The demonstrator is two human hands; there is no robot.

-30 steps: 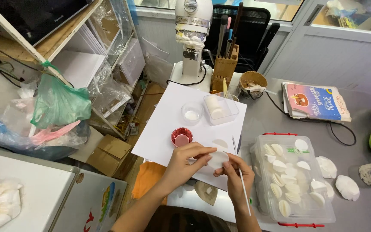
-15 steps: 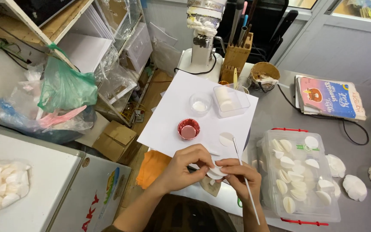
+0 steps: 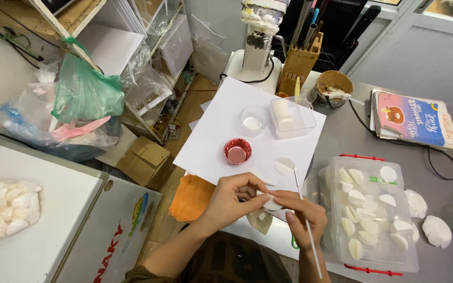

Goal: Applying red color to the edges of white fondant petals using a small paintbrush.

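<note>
Just below the white paper sheet (image 3: 247,126), my left hand (image 3: 232,196) and right hand (image 3: 300,215) met, pinching a small white disc (image 3: 271,202), seemingly light and fragile, by its rim, the right also clamping a thin white stick (image 3: 306,230).

A white disc (image 3: 271,202) is pinched over a white sheet (image 3: 252,131) on the grey table (image 3: 342,136). A metallic red cup (image 3: 237,151), an orange cloth (image 3: 191,196), a green bag (image 3: 86,94) and red-clasped clear box (image 3: 376,209) are seen.
</note>
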